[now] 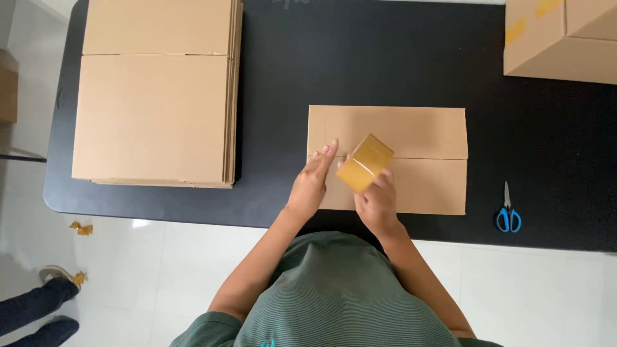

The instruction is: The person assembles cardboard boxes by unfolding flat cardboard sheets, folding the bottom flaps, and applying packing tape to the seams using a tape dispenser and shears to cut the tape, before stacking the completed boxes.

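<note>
We note the right hand (378,202) with fingers pinching a tape roll (364,163) above the flat box (424,132) on the desk (360,58), left hand (312,180) fingers pressed together on the box.

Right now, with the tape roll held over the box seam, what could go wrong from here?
1. The right hand holds the brown tape roll tilted over the cardboard box, so tape may land crooked across the seam.
2. The left hand presses only near the box's left end; the right part could shift on the black table.
3. The blue scissors lie well off to the right, an awkward reach while both hands are busy.
</note>
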